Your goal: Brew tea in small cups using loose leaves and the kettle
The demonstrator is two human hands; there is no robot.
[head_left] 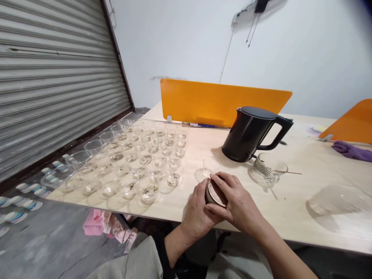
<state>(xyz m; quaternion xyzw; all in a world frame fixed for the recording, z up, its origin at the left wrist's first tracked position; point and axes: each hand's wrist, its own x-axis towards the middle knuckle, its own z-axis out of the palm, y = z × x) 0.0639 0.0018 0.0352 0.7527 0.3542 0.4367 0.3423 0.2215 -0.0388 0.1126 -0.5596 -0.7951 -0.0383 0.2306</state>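
Both hands are closed around a small dark round container with a pale top (215,192), held near the table's front edge. My left hand (197,213) wraps its left side. My right hand (236,199) grips it from the right, fingers over the far rim and thumb along the near side. What the container holds, if anything, I cannot tell. Just beyond my hands stands a clear cup (211,164). Many clear plastic cups (148,192) with bits of dark leaf in the bottom crowd the left part of the table.
A black electric kettle (247,133) stands at centre right. Near it is a ribbed glass cup (269,168) with a thin stick. A clear ribbed glass vessel (334,199) lies at right. Orange dividers (221,100) and a purple cloth (351,150) are at the back.
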